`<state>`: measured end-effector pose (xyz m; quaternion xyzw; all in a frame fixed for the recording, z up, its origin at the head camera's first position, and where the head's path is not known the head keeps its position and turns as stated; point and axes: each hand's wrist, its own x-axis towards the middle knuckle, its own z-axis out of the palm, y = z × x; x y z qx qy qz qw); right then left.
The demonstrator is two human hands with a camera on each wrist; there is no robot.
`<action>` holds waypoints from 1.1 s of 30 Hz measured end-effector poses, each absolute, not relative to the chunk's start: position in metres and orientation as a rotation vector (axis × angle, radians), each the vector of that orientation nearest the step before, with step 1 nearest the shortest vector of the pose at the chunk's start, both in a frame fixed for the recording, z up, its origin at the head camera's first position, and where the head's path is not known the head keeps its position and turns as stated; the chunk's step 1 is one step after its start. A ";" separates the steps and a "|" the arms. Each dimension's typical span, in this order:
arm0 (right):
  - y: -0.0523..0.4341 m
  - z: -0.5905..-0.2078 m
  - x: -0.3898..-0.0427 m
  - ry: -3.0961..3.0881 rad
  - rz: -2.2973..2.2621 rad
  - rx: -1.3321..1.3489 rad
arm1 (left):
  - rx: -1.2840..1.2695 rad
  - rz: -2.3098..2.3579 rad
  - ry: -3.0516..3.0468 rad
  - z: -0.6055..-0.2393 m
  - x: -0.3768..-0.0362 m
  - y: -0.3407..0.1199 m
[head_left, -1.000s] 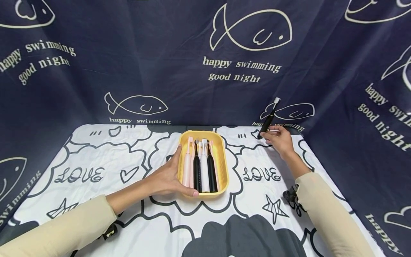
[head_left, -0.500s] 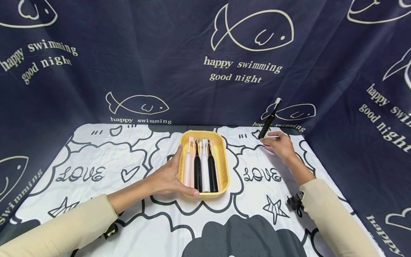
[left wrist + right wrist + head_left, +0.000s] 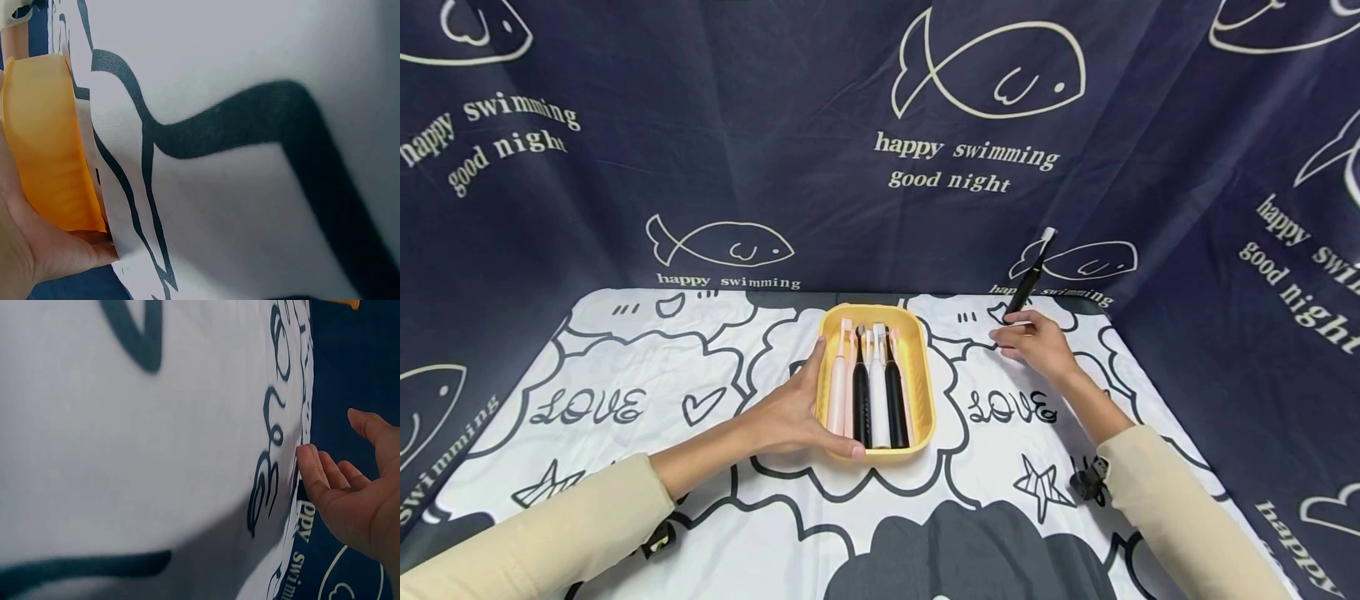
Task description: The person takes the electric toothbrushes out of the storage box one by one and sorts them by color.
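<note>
from the head view the left hand [image 3: 790, 417] grips the near left corner of the yellow tray [image 3: 917, 367], thumb curled along its front rim, and the tray sits mid surface with pink, black and white electric toothbrushes [image 3: 872, 392] lined up in it. the right hand [image 3: 1033, 343] hovers empty with relaxed, loosely spread fingers, just in front of a black toothbrush [image 3: 1028, 279] propped upright against the navy fish curtain [image 3: 880, 150]. the left wrist view only gives the tray's orange-ish wall [image 3: 50, 144] in the palm, no brushes. the right wrist view shows the open fingers [image 3: 319, 478] over the cartoon tablecloth [image 3: 125, 437], and the brush isn't visible there.
</note>
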<state>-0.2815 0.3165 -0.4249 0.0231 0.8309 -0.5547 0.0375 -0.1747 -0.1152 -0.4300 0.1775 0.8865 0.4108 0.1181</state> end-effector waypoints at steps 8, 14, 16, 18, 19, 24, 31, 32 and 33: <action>0.292 -0.420 -0.270 2.546 -1.660 -0.029 | 0.508 1.201 2.587 -0.431 -0.175 -0.116; 0.271 -0.416 -0.264 2.539 -1.628 -0.114 | 0.485 1.198 2.582 -0.431 -0.174 -0.116; 0.265 -0.414 -0.262 2.536 -1.618 -0.134 | 0.485 1.200 2.582 -0.431 -0.174 -0.117; 0.260 -0.413 -0.259 2.533 -1.614 -0.152 | 0.484 1.205 2.580 -0.431 -0.174 -0.117; 0.258 -0.412 -0.259 2.532 -1.613 -0.161 | 0.486 1.208 2.578 -0.431 -0.175 -0.117; 0.254 -0.414 -0.258 2.512 -1.631 -0.186 | 0.476 1.192 2.587 -0.431 -0.175 -0.116; 0.248 -0.416 -0.258 2.510 -1.628 -0.209 | 0.449 1.161 2.595 -0.430 -0.175 -0.115; 0.246 -0.415 -0.258 2.507 -1.631 -0.215 | 0.453 1.166 2.592 -0.430 -0.175 -0.115; 0.245 -0.415 -0.258 2.506 -1.632 -0.219 | 0.461 1.177 2.586 -0.430 -0.175 -0.115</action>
